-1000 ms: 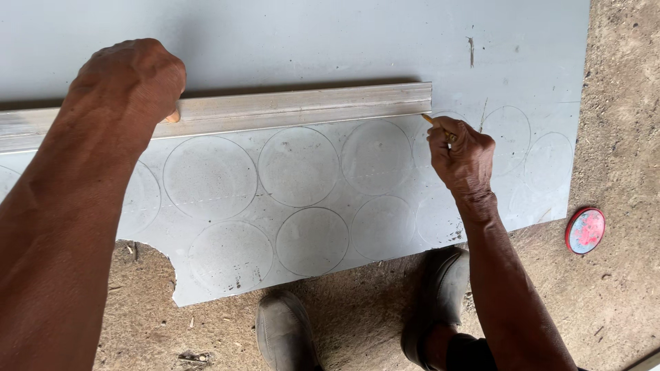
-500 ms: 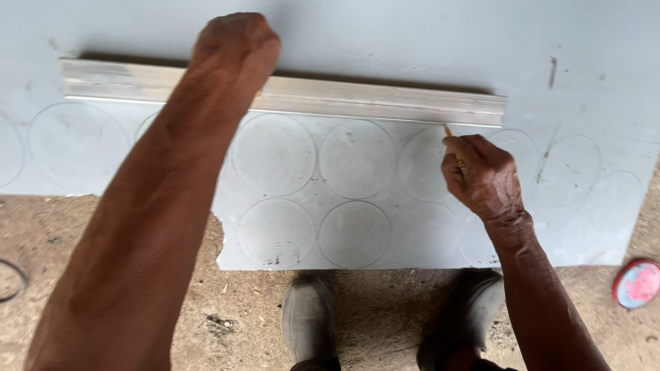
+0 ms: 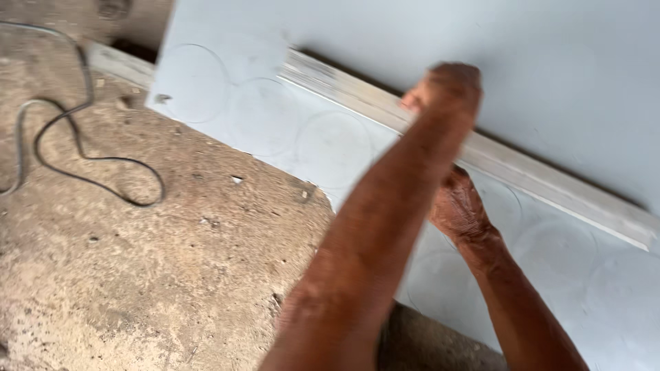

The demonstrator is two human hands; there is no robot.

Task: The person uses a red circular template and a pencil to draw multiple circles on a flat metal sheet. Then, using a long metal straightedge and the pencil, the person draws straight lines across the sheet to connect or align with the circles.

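Pressing down on the long pale straightedge (image 3: 522, 172), the left hand (image 3: 443, 89) is fisted on it. Nearer, the right hand (image 3: 457, 206) rests on the grey sheet (image 3: 550, 69); I cannot tell its grip. A black cable (image 3: 82, 161) lies far left.

Large flat pale grey-blue sheet board (image 3: 550, 62), upper right of frame: uniform matte colour, patterned along its lower band with faint thin darker-grey drawn circles in rows, some touching. Long straight pale silver-white metal bar (image 3: 385, 106), running diagonally from top centre to right edge: streaky off-white top face, dark shadow line along its upper edge. Rough earth-and-concrete floor (image 3: 137, 261), left and lower left: mottled tan-brown, speckled with small pale chips. Thin looping black cable (image 3: 82, 159), far left (dark grey where blurred).
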